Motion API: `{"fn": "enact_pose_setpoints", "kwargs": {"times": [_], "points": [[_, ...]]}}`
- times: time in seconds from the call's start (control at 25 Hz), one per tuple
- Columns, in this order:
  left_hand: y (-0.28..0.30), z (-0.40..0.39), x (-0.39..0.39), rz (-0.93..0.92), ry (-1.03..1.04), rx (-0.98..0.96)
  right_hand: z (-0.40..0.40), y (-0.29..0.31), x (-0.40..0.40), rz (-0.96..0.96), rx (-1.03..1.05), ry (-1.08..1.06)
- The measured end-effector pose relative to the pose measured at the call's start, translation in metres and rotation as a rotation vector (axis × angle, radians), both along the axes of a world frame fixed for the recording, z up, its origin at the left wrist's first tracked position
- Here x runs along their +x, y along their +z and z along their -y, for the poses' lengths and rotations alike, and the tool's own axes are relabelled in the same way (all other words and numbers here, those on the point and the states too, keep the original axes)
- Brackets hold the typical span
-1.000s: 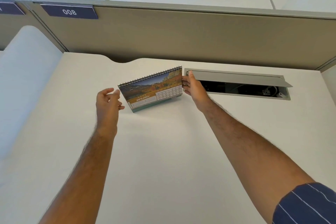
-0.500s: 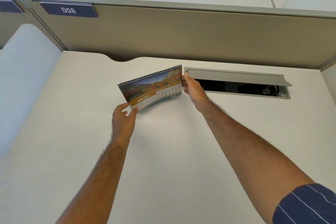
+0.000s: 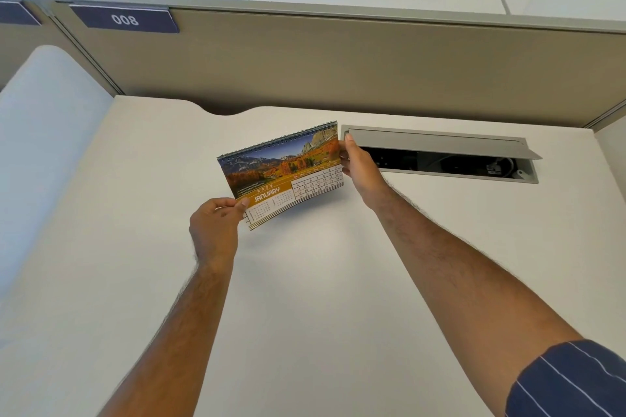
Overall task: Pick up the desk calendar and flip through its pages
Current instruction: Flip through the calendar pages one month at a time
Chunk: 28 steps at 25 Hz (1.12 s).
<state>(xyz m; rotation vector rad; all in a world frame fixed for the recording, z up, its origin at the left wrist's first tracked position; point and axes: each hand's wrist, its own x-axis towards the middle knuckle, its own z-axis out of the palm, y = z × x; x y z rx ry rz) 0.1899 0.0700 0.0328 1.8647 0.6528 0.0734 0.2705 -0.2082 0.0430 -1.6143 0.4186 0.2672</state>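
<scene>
A spiral-bound desk calendar [image 3: 284, 173] hangs above the white desk [image 3: 305, 281], tilted, its January page with an autumn mountain photo facing me. My left hand [image 3: 215, 230] pinches the calendar's lower left corner between thumb and fingers. My right hand [image 3: 360, 167] grips its right edge. The calendar's back and stand are hidden from me.
Just right of the calendar, a grey cable hatch [image 3: 440, 154] is set in the desk, its lid propped open over a dark recess with cables. A beige partition [image 3: 338, 68] with a "008" label [image 3: 124, 20] closes off the desk's far side.
My left hand, open and apart from the calendar a second ago, has moved right and taken its lower left corner. The calendar has risen off the desk and tilted its face toward me.
</scene>
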Motion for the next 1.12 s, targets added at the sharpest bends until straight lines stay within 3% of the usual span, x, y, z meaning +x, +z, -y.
{"fn": "enact_pose_setpoints", "kwargs": {"times": [0.24,0.48,0.8,0.96,1.12], "points": [[0.008,0.001,-0.003,0.012,-0.002,-0.079,-0.001,0.004,-0.002,0.010,0.000,-0.012],[0.017,-0.002,-0.008,-0.043,-0.184,-0.310,0.003,0.005,-0.004,-0.001,0.030,0.031],[0.040,-0.012,-0.003,0.093,-0.268,-0.468,0.009,0.004,-0.007,-0.016,0.107,0.102],[0.057,-0.014,0.002,0.181,-0.298,-0.581,0.013,0.000,-0.013,0.092,0.180,0.220],[0.068,-0.015,0.016,0.204,-0.279,-0.721,0.010,0.002,-0.012,0.034,0.127,0.107]]}}
